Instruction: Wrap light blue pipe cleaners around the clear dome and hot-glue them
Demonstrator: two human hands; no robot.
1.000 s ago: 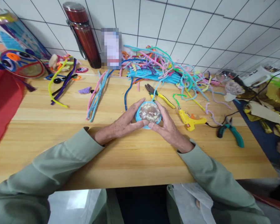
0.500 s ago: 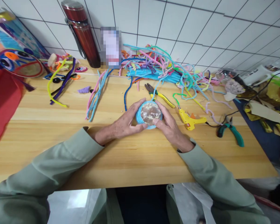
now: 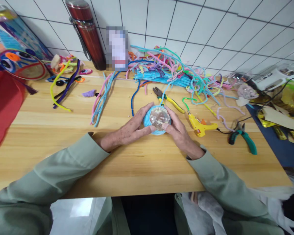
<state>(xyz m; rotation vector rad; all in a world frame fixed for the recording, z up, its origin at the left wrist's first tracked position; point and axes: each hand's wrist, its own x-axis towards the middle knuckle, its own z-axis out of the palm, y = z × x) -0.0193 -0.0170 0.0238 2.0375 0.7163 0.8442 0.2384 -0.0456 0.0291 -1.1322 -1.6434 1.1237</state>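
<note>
Between my two hands is a clear round ball point(image 3: 159, 118) with light-blue pipe cleaner wound around its side. My left hand point(image 3: 136, 126) wraps its left edge, the thumb pressing on the lower front. On the opposite edge my right hand point(image 3: 178, 130) grips it, thumb resting on the clear face. A loose light-blue pipe cleaner end point(image 3: 163, 94) rises from the ball toward the pile behind. Just beyond the ball lie yellow-handled pliers point(image 3: 170, 100). A yellow hot glue gun point(image 3: 201, 125) lies to the right of my right hand.
Tangled pipe cleaners point(image 3: 166, 70) line the wall. A red thermos point(image 3: 87, 36) and a blurred upright panel point(image 3: 117, 49) stand at the back. Teal-handled pliers point(image 3: 245, 138) lie right, with a cable nearby. Pink and blue pipe cleaners point(image 3: 101, 101) lie left, near a decorated face piece point(image 3: 21, 63).
The ball has turned slightly in my hands, its clear face shifting a little right. Below the table at right, white material has moved into view. My hands keep their hold.
</note>
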